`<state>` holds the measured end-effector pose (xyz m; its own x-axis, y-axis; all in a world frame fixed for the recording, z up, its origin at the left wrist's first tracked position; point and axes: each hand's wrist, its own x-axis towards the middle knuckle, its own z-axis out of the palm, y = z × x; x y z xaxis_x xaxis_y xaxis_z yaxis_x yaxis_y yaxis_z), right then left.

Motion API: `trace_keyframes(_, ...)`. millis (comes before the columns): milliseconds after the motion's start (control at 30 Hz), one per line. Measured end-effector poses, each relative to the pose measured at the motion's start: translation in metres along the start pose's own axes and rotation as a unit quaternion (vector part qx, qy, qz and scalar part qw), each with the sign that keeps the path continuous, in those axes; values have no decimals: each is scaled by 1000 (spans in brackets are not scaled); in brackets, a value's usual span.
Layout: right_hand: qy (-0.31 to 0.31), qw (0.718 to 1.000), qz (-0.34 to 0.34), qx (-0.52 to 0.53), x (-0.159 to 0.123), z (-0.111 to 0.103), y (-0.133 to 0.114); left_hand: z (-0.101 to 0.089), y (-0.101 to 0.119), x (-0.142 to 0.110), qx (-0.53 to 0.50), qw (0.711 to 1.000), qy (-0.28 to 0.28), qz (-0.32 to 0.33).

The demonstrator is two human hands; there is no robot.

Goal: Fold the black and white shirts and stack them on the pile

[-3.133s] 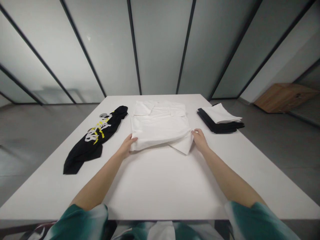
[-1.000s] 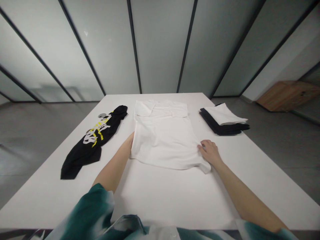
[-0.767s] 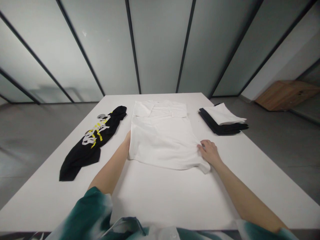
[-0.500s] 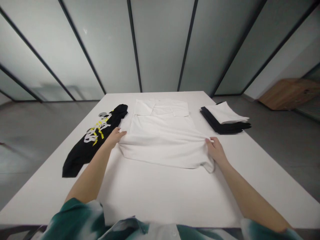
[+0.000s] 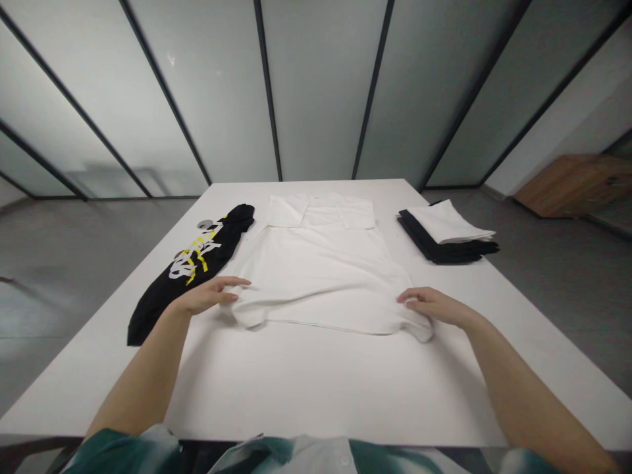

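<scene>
A white T-shirt [image 5: 320, 270] lies spread on the table, its sleeves turned inward at the far end and its hem towards me. Creases cross its lower half, and both lower corners are bunched. My left hand [image 5: 210, 295] is at the shirt's left edge, thumb and fingers apart, fingertips at the cloth. At the lower right side, my right hand [image 5: 437, 305] rests its fingertips on the fabric, fingers loosely stretched with the thumb beneath them. Neither hand grips the cloth.
On the left of the white table [image 5: 316, 382] lies a black garment [image 5: 158, 306] with white and yellow print, partly behind my left forearm. A folded stack at the right has white cloth [image 5: 449, 222] over black cloth [image 5: 444, 252]. Frosted panels [image 5: 320, 85] stand beyond.
Both hands have let go of the shirt's sides and moved nearer to me. The raised fold across the shirt has flattened, and its lower part lies wider.
</scene>
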<state>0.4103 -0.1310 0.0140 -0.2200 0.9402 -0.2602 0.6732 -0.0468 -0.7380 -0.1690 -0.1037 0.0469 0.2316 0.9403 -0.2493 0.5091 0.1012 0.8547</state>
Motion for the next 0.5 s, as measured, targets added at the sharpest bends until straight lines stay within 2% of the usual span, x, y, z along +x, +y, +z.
trace_keyframes(67, -18, 999, -7, 33, 3, -12, -5, -8, 5, 9, -78, 997, 23, -14)
trace_keyframes(100, 3, 998, -5, 63, 8, -18, -7, -11, 8, 17, -117, 992, 45, -15)
trace_keyframes(167, 89, 987, 0, 136, 24, -27, -11, -15, 14, 36, -193, 975, 107, 7)
trace_keyframes(233, 186, 961, -19, 204, 46, -32, -14, -13, 18, 58, -265, 948, 168, 57)
trace_keyframes(300, 234, 940, -54, 244, 69, -29, -14, -4, 16, 78, -309, 928, 184, 100)
trace_keyframes(333, 244, 935, -63, 251, 80, -24, -13, 2, 12, 86, -306, 928, 182, 105)
trace_keyframes(400, 272, 933, -45, 230, 97, -12, -5, 17, 1, 97, -237, 950, 189, 80)
trace_keyframes(467, 315, 935, -11, 159, 107, 3, 5, 30, -12, 102, -92, 967, 235, 42)
trace_keyframes(500, 328, 939, -2, 104, 109, 11, 10, 35, -17, 103, -5, 965, 261, 29)
